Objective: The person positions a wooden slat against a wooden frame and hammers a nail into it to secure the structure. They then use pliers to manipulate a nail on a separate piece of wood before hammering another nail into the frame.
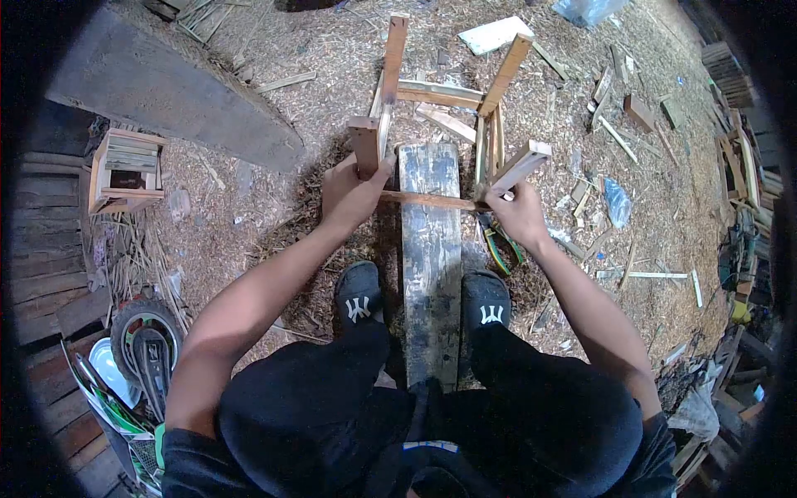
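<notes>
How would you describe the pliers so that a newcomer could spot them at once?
Find the long, worn plank running between the shoes. Just to its right, below the right hand holding the wooden frame, lie the pliers. Their green-and-black handles stand out from the pale wood scraps.

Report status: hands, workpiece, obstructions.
Left hand and right hand gripping wooden frame, one near post each. Near rail crosses plank. Pliers close by right hand.
</notes>
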Action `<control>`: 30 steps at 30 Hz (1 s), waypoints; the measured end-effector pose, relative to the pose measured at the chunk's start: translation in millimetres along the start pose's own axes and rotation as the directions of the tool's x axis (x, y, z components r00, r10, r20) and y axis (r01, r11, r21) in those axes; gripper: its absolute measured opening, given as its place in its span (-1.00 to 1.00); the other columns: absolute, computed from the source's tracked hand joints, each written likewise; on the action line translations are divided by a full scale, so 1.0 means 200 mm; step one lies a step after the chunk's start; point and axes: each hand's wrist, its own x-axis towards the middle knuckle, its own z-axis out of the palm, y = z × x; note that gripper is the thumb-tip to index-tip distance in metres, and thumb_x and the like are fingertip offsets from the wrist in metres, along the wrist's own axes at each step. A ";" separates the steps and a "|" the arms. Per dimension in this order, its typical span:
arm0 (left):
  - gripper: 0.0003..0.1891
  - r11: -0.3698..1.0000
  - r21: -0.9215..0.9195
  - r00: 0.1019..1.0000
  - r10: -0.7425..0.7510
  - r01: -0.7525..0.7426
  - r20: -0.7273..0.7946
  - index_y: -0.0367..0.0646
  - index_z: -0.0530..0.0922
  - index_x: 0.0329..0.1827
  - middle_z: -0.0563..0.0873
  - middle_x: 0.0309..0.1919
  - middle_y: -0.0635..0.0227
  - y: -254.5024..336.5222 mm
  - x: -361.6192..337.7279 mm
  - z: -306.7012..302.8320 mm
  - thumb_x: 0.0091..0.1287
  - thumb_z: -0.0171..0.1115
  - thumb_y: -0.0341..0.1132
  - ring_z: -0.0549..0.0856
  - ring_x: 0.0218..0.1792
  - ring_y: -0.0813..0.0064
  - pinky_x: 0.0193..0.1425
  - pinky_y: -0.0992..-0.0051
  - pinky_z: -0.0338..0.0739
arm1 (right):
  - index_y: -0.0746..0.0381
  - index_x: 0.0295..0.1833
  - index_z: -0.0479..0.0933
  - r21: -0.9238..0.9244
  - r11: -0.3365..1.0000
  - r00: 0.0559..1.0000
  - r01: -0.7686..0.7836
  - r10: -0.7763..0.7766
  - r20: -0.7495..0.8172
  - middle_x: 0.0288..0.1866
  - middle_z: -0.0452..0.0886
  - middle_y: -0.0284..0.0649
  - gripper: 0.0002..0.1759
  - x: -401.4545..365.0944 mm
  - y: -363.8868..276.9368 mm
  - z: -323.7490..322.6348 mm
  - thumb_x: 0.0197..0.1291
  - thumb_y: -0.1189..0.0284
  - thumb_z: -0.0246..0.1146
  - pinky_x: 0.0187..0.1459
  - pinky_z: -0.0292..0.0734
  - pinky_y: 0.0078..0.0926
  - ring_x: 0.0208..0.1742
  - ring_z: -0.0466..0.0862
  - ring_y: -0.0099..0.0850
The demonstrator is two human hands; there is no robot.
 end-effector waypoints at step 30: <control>-0.35 0.830 -0.512 0.930 0.337 -0.220 0.146 -0.23 0.28 0.58 0.57 0.37 0.09 0.12 0.24 -0.22 0.46 0.30 -0.43 0.61 0.32 0.37 0.45 0.44 0.48 | 0.47 0.40 0.42 0.551 0.832 0.998 -0.060 0.056 0.024 -0.16 0.73 -0.09 -0.49 0.11 -0.07 -0.23 0.46 0.43 0.28 -0.28 0.71 -0.54 -0.29 0.74 -0.47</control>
